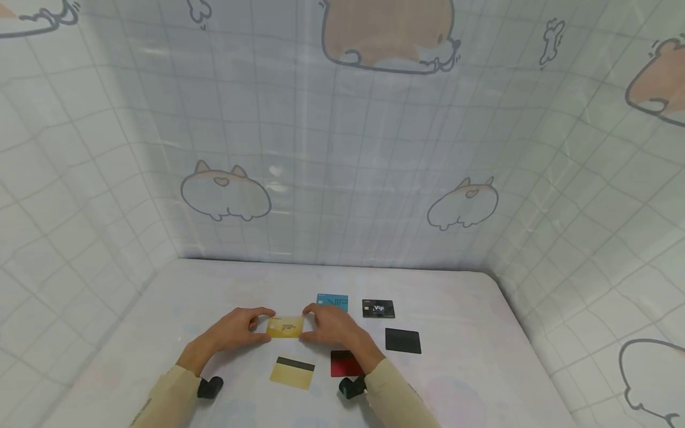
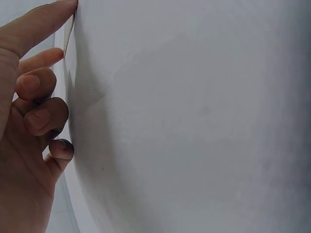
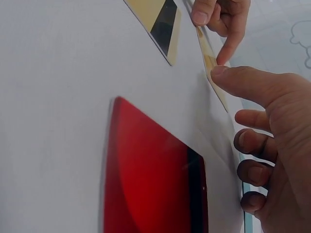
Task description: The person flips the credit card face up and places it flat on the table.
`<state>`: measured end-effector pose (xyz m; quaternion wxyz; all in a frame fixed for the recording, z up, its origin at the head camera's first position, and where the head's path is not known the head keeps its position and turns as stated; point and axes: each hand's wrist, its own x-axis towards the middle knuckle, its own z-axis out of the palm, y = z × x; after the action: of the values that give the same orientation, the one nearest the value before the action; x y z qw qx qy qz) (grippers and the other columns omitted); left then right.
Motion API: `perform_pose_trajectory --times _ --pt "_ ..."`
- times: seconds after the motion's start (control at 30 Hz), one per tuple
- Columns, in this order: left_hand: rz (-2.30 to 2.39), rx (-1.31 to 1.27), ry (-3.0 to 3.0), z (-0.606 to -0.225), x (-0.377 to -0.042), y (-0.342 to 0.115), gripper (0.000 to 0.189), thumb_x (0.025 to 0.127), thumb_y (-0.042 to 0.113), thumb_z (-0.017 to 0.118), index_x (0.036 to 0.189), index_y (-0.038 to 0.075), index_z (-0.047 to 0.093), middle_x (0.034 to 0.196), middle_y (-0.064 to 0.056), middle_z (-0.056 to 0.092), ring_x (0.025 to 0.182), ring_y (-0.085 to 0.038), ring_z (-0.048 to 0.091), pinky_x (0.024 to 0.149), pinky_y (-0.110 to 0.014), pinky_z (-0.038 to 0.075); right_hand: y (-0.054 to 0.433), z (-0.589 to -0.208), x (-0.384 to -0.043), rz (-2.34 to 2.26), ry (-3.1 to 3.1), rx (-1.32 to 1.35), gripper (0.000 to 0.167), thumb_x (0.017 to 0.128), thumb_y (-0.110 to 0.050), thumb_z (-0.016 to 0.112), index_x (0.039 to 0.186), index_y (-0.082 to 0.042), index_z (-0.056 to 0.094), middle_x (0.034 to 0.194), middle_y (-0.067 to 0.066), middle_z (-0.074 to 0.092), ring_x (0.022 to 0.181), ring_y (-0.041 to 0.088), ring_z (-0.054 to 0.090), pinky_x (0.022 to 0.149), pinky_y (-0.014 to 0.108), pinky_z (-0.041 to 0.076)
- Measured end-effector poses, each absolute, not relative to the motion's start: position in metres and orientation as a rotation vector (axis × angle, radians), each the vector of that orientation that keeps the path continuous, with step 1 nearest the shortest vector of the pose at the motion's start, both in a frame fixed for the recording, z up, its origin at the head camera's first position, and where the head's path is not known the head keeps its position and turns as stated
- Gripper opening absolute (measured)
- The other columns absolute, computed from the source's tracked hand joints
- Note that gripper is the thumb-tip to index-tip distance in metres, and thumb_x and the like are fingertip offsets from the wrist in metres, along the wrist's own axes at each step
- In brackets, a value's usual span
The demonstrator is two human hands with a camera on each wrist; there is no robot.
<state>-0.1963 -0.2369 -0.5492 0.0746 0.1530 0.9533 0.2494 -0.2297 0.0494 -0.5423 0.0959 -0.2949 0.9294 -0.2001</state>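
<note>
Sleeve [image 1: 398,393] | red card [image 1: 343,366] part-hidden | right hand [image 1: 333,327] overlaps blue card [image 1: 332,299], contact unclear

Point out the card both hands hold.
The printed gold card, pinched by left hand and right hand; the dark-striped gold card and all others lie unheld.

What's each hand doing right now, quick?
Left hand: holding the left end of a yellow rectangular plastic-looking card.
Right hand: holding that card's right end.
</note>
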Motion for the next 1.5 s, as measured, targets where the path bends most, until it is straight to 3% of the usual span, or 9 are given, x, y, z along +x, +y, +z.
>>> perform_pose_trajectory --times 0.13,0.37,0.63,0.83,0.97,1.2,1.5 --pt "0.783 0.491 2.859 -0.548 -0.196 -0.233 0.064 0.084 0.048 0.079 0.138 0.02 0.06 0.072 0.007 0.043 0.063 -0.005 0.038 0.058 -0.025 0.033 0.056 -0.541 -0.23 -0.606 2.76 -0.867 0.059 0.084 -0.057 0.074 0.135 -0.03 0.059 0.102 -0.011 0.065 0.085 0.006 0.054 0.074 0.025 0.05" --pt "0.833 0.545 2.857 -0.54 -0.193 -0.215 0.063 0.086 0.048 0.077 0.14 0.021 0.059 0.072 0.008 0.044 0.063 -0.004 0.04 0.058 -0.024 0.035 0.075 -0.543 -0.232 -0.678 2.744 -0.865 0.061 0.085 -0.055 0.075 0.137 -0.027 0.06 0.084 -0.013 0.056 0.076 0.007 0.052 0.061 0.024 0.045" --pt "0.772 0.622 2.881 -0.535 -0.19 -0.18 0.061 0.087 0.054 0.073 0.137 0.022 0.062 0.069 0.01 0.045 0.062 -0.004 0.041 0.057 -0.025 0.034 0.103 -0.543 -0.226 -0.703 2.762 -0.82 0.06 0.083 -0.055 0.077 0.134 -0.027 0.063 0.08 -0.013 0.055 0.073 0.007 0.051 0.058 0.026 0.044" --pt "0.659 0.755 2.878 -0.537 -0.185 -0.147 0.058 0.088 0.057 0.07 0.135 0.024 0.064 0.068 0.015 0.049 0.064 -0.003 0.045 0.064 -0.028 0.039 0.121 -0.542 -0.222 -0.724 2.722 -0.814 0.059 0.083 -0.054 0.077 0.132 -0.026 0.063 0.076 -0.01 0.055 0.069 0.007 0.05 0.056 0.026 0.043" --pt "0.549 0.814 2.928 -0.536 -0.179 -0.129 0.059 0.086 0.061 0.07 0.131 0.023 0.066 0.075 0.017 0.056 0.067 -0.002 0.046 0.068 -0.031 0.041 0.134 -0.541 -0.217 -0.702 2.73 -0.84 0.058 0.082 -0.055 0.077 0.13 -0.025 0.064 0.075 -0.011 0.054 0.068 0.006 0.05 0.056 0.025 0.042" --pt "0.435 0.772 2.915 -0.539 -0.167 -0.105 0.063 0.082 0.068 0.069 0.128 0.025 0.067 0.1 0.013 0.07 0.075 -0.002 0.05 0.075 -0.036 0.043 0.163 -0.543 -0.205 -0.675 2.715 -0.769 0.058 0.079 -0.055 0.08 0.126 -0.025 0.065 0.077 -0.009 0.055 0.069 0.008 0.049 0.057 0.026 0.041" --pt "0.451 0.742 2.837 -0.544 -0.158 -0.094 0.063 0.079 0.069 0.072 0.129 0.031 0.067 0.123 0.011 0.07 0.095 -0.005 0.06 0.082 -0.041 0.04 0.178 -0.539 -0.192 -0.67 2.682 -0.731 0.058 0.075 -0.056 0.082 0.124 -0.027 0.066 0.08 -0.012 0.057 0.072 0.009 0.052 0.06 0.027 0.043"
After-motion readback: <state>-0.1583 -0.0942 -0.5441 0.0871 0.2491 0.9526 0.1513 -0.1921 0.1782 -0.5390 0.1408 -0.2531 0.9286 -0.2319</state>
